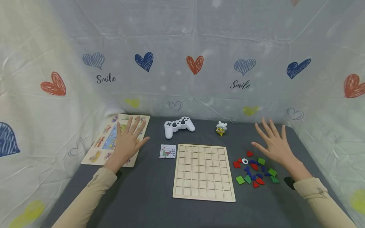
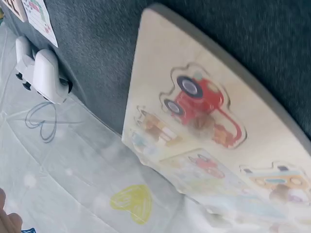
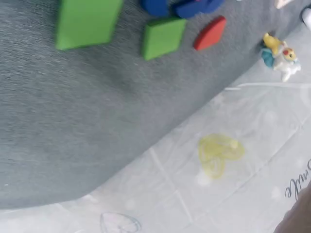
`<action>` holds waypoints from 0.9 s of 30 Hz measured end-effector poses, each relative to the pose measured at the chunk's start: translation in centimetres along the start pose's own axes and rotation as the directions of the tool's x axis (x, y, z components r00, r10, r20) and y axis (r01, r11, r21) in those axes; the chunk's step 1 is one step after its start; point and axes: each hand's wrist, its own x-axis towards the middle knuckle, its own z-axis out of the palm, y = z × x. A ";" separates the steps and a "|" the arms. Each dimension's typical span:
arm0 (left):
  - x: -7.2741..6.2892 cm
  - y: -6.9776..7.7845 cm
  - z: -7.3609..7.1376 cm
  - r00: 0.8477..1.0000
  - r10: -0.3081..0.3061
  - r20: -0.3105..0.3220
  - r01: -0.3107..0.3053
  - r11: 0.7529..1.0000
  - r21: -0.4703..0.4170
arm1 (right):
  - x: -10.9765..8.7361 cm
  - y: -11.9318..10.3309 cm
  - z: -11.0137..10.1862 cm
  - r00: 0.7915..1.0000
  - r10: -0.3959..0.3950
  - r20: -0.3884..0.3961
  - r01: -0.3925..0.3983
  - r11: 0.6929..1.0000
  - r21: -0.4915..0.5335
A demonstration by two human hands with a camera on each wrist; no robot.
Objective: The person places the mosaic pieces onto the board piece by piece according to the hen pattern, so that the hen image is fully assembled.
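My left hand (image 1: 126, 144) is held with fingers spread over a wooden knob puzzle (image 1: 94, 156) on the left, hiding part of it. In the left wrist view the puzzle shows a red tractor piece (image 2: 201, 99) with a knob. On the right, my right hand (image 1: 275, 145) also has its fingers spread, beside loose coloured pieces: green squares (image 1: 240, 180), red pieces (image 1: 259, 181), blue pieces and a white ring (image 1: 245, 161). Neither hand holds anything. Between them lies a wooden grid board (image 1: 203, 172) with bare square cells.
A small printed pattern card (image 1: 168, 151) lies left of the grid board. Behind it sit a white game controller (image 1: 179, 126) and a small white-and-yellow figurine (image 1: 220, 128). A pale curtain (image 1: 171, 41) printed with hearts hangs around the dark table (image 1: 142, 196).
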 end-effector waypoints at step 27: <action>-4.7 6.4 0.2 0.996 -0.050 0.076 0.072 0.943 -0.323 | -7.8 -2.5 0.8 0.997 -0.059 0.050 0.049 0.980 0.195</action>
